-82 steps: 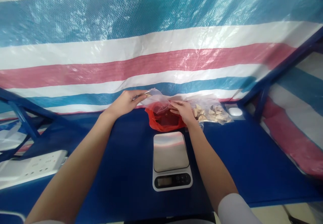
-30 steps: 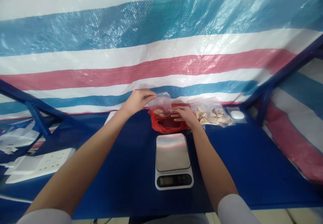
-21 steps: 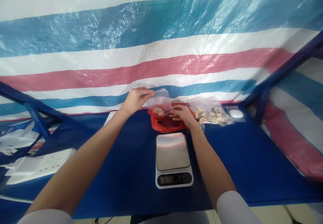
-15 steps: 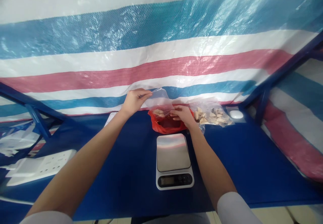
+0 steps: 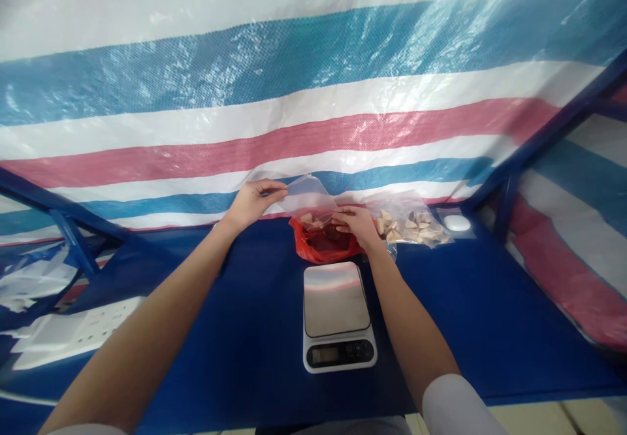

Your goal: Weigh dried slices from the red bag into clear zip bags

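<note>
The blue tabletop [image 5: 235,343] carries, nearest, a steel-topped digital scale [image 5: 336,299]. Beyond it slumps a crinkled red plastic bag [image 5: 304,242] with dark contents. Above that, the left hand [image 5: 252,203] pinches the top edge of a clear plastic bag [image 5: 308,196] holding pale chunks [image 5: 307,218], while the right hand [image 5: 357,224] grips its lower side. To the right lies a second clear bag [image 5: 406,229] of similar chunks; a striped woven tarpaulin [image 5: 294,141] hangs behind.

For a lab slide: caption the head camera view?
Left hand holds a clear plastic bag over a red plastic bag, right hand at its edge, behind a steel-topped digital scale.
</note>
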The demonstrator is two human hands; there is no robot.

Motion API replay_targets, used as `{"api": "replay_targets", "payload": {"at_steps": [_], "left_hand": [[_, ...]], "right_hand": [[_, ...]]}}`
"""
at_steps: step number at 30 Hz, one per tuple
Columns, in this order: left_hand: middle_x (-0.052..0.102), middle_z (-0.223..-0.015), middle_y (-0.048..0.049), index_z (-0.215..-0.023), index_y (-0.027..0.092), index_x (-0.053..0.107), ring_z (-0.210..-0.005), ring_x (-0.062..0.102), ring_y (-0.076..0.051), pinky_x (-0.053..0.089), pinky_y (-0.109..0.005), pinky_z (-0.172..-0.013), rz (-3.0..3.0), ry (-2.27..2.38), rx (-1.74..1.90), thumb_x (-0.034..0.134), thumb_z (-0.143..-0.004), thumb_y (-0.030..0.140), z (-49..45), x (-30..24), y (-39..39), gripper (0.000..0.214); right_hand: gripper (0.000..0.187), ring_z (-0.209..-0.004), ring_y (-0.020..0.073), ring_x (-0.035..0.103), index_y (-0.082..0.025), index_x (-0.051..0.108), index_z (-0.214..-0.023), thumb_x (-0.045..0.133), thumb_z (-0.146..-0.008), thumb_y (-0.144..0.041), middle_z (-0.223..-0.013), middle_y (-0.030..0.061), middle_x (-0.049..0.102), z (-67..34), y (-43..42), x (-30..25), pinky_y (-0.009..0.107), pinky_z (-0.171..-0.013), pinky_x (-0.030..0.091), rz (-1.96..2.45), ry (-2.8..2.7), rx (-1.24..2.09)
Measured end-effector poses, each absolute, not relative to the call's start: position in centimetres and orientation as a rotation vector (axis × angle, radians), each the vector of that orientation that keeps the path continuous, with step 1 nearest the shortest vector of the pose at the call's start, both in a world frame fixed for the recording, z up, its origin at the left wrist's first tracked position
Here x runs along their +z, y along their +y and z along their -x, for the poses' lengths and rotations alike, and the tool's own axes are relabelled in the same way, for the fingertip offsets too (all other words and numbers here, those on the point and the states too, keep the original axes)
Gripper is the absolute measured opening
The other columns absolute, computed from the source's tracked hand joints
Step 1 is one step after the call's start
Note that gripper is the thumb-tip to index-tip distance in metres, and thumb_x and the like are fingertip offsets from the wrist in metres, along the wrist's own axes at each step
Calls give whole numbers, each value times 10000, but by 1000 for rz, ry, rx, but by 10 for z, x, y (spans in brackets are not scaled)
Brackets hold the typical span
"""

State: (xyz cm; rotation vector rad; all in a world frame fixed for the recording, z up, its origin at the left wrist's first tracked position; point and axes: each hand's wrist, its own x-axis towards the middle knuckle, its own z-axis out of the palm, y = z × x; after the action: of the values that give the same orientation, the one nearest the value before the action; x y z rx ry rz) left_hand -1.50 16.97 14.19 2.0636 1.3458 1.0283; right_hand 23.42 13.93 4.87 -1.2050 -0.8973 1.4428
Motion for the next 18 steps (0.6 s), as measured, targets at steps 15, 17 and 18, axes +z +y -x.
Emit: {"api": "replay_targets", "payload": {"at_steps": [15,17,18], "left_hand": [[780,-893,-57,-843,201,779,-821,714,-219,572,-318,-782,-2153,1398,1146,667,-812,508,6,144,167,328],[781,-914,-58,-848,204,781,-838,716,-220,568,-318,-791,-2154,1403,1155,675,-807,488,8,142,168,306],[782,-923,-58,-852,207,783,-845,717,-221,567,-320,-795,-2150,1405,1158,677,-806,483,9,141,168,299]], "right_hand": [[105,-735,146,722,-156,730,-846,753,-751,-196,-782,44,744,-232,140,42,202,-621,589,1169,-976,1478],[118,-822,170,742,-168,737,-896,730,-797,-231,-902,71,766,-234,139,44,219,-645,603,1147,-939,1527],[132,-849,180,746,-176,740,-926,710,-826,-257,-951,80,770,-236,139,45,227,-651,609,1131,-917,1559]]}}
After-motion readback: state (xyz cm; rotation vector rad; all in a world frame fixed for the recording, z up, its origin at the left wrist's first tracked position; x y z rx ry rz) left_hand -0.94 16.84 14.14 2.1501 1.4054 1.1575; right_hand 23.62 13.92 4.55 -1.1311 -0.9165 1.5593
